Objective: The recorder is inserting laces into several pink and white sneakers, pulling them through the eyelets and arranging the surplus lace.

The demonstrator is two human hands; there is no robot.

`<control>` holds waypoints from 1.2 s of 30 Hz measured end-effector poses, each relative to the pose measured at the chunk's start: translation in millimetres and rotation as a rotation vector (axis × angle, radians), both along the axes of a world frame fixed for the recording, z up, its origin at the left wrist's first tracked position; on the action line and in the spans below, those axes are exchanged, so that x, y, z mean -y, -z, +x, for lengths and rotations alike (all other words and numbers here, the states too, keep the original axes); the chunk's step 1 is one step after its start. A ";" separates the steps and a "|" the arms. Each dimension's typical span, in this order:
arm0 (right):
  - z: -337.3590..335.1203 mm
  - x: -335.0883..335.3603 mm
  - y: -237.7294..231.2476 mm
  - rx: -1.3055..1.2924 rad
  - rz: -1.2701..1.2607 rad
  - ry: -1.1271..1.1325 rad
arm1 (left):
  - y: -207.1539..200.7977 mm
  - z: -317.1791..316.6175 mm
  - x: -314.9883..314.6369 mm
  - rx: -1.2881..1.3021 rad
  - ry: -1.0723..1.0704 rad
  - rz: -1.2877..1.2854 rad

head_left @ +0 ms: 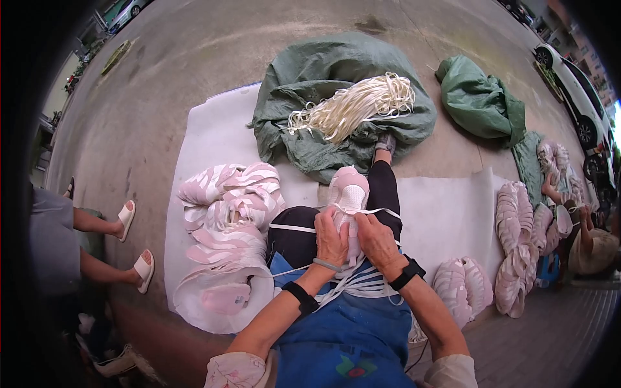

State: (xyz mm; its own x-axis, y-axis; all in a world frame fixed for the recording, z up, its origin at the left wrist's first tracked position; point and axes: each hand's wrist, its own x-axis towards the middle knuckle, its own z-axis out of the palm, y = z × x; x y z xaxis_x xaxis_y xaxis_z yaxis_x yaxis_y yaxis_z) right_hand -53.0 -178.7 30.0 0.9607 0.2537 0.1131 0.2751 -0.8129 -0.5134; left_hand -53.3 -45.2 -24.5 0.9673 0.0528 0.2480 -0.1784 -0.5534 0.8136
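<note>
A pink and white shoe upper (350,187) lies over my lap, its toe pointing away from me. My left hand (331,238) is closed on the upper's left side, fingertips at the lace opening. On the other side, my right hand (378,240) pinches a white shoelace (383,210) at the eyelets; its fingertips are partly hidden. One loose lace end runs right across my dark trouser leg, and another white strip crosses my left knee. Several more white laces (352,284) lie over my blue apron (343,330) just below the upper.
Stacked pink and white uppers (236,194) lie on a white sheet (204,142) at left; more uppers (514,220) are at right. Ahead, a bundle of cream laces (362,103) rests on a green sack (310,64). People sit at both sides; cars (576,90) stand beyond.
</note>
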 end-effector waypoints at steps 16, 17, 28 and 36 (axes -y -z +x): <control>6.9 -17.7 -18.4 0.110 0.234 -0.273 | -2.6 1.5 -3.8 -0.008 0.053 -0.080; -1.2 -28.8 -36.9 0.011 0.387 -0.331 | 2.2 0.5 -6.4 -0.013 0.043 -0.081; 13.0 -28.8 0.9 -0.092 0.159 0.048 | -10.3 8.3 -24.0 -0.190 0.112 -0.169; 10.6 -37.6 6.8 0.182 -0.024 0.120 | -22.3 14.4 -27.3 -0.187 0.218 0.112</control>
